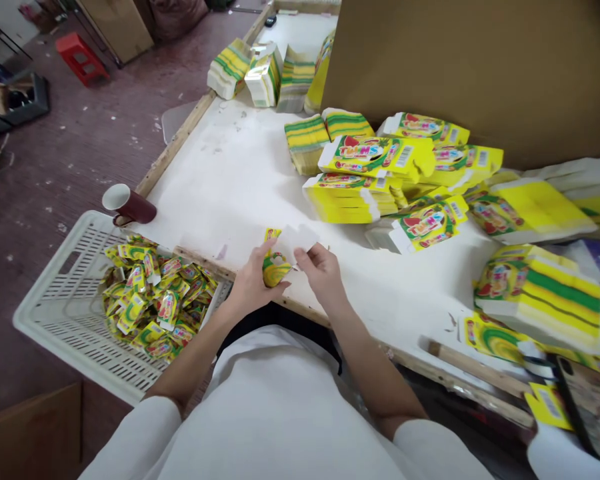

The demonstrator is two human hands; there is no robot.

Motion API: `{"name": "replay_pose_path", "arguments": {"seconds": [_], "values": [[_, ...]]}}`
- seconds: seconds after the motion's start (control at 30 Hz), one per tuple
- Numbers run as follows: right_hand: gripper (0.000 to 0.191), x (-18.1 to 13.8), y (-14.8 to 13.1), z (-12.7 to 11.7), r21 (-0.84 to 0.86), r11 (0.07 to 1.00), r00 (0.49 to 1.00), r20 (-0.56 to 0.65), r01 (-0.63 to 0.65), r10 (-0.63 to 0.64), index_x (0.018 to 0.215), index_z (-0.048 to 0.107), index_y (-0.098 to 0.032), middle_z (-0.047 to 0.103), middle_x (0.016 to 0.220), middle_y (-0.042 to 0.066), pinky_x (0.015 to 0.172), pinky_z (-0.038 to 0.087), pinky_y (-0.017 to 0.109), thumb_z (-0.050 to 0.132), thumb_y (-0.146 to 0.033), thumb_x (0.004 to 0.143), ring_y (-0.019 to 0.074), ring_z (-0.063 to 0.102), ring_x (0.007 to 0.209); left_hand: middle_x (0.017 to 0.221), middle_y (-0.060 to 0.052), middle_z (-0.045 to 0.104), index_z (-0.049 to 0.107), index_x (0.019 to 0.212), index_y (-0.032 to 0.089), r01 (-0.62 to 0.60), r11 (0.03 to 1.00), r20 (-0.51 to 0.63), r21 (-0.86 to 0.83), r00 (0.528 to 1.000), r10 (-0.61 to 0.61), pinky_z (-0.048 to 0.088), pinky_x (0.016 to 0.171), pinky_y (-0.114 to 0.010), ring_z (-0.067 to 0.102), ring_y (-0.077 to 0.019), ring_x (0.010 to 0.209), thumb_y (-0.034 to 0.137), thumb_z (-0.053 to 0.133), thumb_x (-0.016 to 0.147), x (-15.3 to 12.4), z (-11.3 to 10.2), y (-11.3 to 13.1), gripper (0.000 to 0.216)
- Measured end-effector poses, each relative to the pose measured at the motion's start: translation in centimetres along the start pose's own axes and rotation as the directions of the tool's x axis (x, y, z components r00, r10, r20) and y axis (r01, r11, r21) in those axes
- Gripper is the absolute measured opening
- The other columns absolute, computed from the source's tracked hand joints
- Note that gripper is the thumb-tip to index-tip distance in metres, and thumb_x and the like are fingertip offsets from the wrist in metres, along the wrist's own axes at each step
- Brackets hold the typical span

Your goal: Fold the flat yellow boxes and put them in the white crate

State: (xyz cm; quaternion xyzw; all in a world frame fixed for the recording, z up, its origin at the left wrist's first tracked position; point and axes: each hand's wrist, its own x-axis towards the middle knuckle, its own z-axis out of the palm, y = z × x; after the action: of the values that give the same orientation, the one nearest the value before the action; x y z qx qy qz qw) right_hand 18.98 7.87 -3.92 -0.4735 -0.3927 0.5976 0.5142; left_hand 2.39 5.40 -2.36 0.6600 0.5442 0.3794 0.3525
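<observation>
Starting at your left, the white plastic basket (55, 287) sits lower than the table top, just beside your left forearm. It holds a heap of folded cartons (155, 303), and that spot looks chosen so your left arm can reach it without a stretch. A dark red mug (130, 205) is at the near-left corner of the table (230, 173), close to the basket's far rim and out of the way of your hands. Whether it stands or lies tipped, you cannot tell from this angle.

Your left hand (253, 283) is closed around the small carton (275, 267), fingers wrapped on its lower body. It holds the carton just above the near table edge, straight in front of you. That grip seems meant to steady it while the other hand works.

The small carton is yellow with green bands and a red print, partly opened, with a plain white flap standing up at its top. Your right hand (320, 270) pinches that flap between thumb and fingertips.

Further right, stacks of flat cartons (350, 197) in the same print lie fanned across the table near your right arm, probably as ready supply. A phone (590, 407) rests at the far right.
</observation>
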Motion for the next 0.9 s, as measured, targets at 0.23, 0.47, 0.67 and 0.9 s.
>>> {"name": "replay_pose_path", "arguments": {"seconds": [0.23,0.47,0.67,0.9], "values": [[0.050,-0.5,1.2,0.4,0.327,0.864,0.914,0.273,-0.383,0.301,0.092,0.070,-0.023,0.073,0.088,0.003,0.067,0.055,0.031,0.082,-0.062,0.063,0.0195,0.067,0.079,0.091,-0.001,0.062,0.034,0.119,0.024,-0.019,0.981,0.048,0.191,0.999,0.010,0.049,0.065,-0.028,0.066,-0.0172,0.074,0.032,0.071,0.075,-0.7,0.1,-0.2,0.058],[0.046,-1.7,0.8,0.9,0.297,0.925,0.955,0.246,-0.238,0.167,0.105,0.069,-0.026,0.074,0.108,0.004,0.096,0.053,0.042,0.081,-0.053,0.069,0.0253,0.068,0.105,0.088,0.000,0.061,0.032,0.120,0.024,-0.051,0.979,0.117,0.197,0.993,0.028,0.046,0.063,-0.027,0.062,-0.0160,0.069,0.025,0.065,0.075,-0.3,0.2,0.4,0.056],[0.053,-0.2,1.0,0.9,0.137,0.960,0.935,0.295,-0.244,0.196,0.109,0.066,-0.024,0.072,0.118,0.007,0.102,0.052,0.045,0.086,-0.043,0.064,0.0285,0.066,0.114,0.099,-0.005,0.059,0.039,0.109,0.024,-0.114,0.920,0.221,0.375,0.975,0.031,0.051,0.071,-0.034,0.066,-0.0243,0.087,0.012,0.062,0.064,-0.2,0.6,0.2,0.051],[0.059,-2.5,2.0,0.9,-0.319,0.920,0.932,0.345,0.227,-0.110,0.142,0.052,-0.023,0.058,0.140,0.013,0.113,0.043,0.050,0.061,-0.048,0.090,0.0322,0.049,0.138,0.117,-0.013,0.057,0.035,0.128,0.021,-0.105,0.952,0.254,0.288,0.967,0.029,0.055,0.086,-0.041,0.062,-0.0290,0.109,0.010,0.062,0.068,0.7,0.7,-1.4,0.067]]}}
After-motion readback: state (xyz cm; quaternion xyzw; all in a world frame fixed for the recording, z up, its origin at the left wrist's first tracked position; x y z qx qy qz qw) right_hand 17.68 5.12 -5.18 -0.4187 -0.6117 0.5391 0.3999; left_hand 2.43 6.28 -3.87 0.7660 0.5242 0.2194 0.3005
